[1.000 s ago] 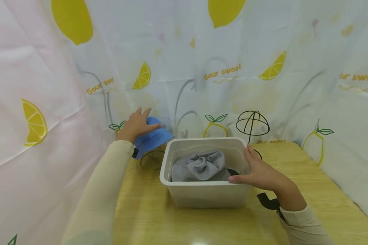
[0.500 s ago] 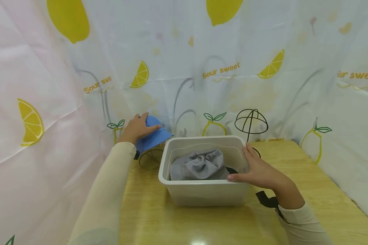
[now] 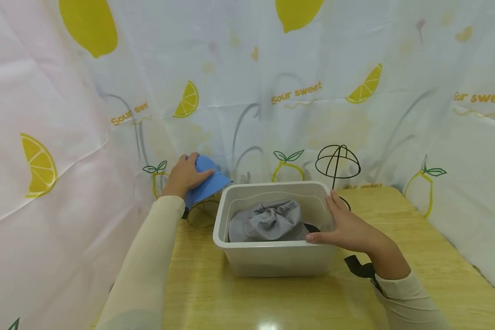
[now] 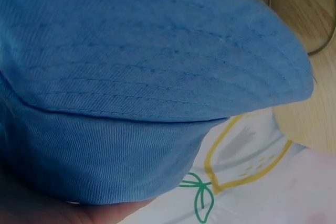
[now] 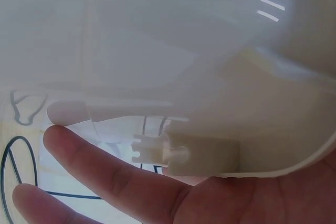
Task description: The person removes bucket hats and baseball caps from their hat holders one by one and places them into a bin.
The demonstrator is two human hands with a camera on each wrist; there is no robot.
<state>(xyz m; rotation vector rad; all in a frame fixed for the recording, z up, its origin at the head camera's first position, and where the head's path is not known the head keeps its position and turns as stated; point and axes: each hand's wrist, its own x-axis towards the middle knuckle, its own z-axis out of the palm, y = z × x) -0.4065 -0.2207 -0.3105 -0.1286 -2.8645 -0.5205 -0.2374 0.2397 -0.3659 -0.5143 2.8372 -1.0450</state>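
Observation:
My left hand (image 3: 184, 174) grips the crown of a blue bucket hat (image 3: 211, 184), fingers over its top and thumb across the front. In the left wrist view the stitched brim (image 4: 157, 56) fills most of the frame, with part of the hand at the bottom edge. Under the hat shows a round wire base (image 3: 202, 214). My right hand (image 3: 352, 228) rests at the right end of a white plastic bin (image 3: 278, 259). Its thumb lies on the front rim and its straight fingers lie along the outer right side. Inside the bin is a crumpled grey cloth hat (image 3: 272, 221).
Behind the bin's right corner stands a black wire hat stand (image 3: 338, 162) with a domed top. A small black thing (image 3: 312, 228) shows beside the grey hat. The wooden table (image 3: 214, 302) meets a lemon-printed curtain (image 3: 247, 55) at the back and sides.
My left hand has come down onto the blue hat, its raised fingers closing over the crown. The right hand and the bin hold their places.

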